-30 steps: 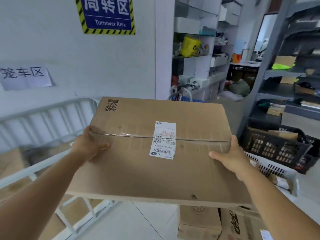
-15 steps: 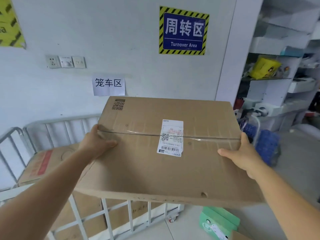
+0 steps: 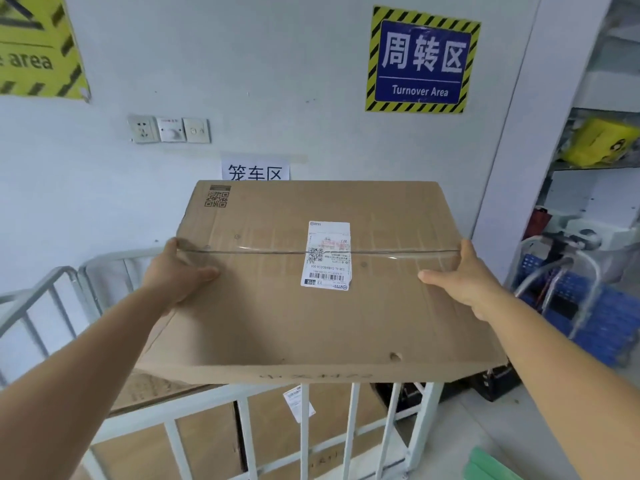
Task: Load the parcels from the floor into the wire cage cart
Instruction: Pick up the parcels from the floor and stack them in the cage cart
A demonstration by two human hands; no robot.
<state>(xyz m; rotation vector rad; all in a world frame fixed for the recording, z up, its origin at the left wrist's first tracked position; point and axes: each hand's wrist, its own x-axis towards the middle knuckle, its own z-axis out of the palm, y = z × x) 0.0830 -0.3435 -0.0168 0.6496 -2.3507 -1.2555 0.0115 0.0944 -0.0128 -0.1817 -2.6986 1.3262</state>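
Carrying a flat cardboard parcel held level in both hands, above the near rail of the white wire cage cart; the parcel's near edge overhangs the rail on the person's side and the far edge reaches over the cart interior. Nothing touches the cart yet.

Step in hand, judged: lower the parcel into the cart. To do it well, push it forward until the whole footprint clears the near rail, keep it flat, then bring it down onto the brown boxes already stacked inside the cart, below the rail. Square it to the cart walls so it does not hang on a bar. Risk: the near edge catching the rail if it drops too soon.

Left hand clamps the parcel's left edge at the tape seam, thumb on top pointing inward, fingers wrapped under and hidden. Right hand mirrors it on the right edge, thumb flat on top, other fingers below, out of sight. Both grips closed on the cardboard, not loose. A shipping label sits on top, midway between the hands. More loads left: cannot tell, floor parcels not visible.
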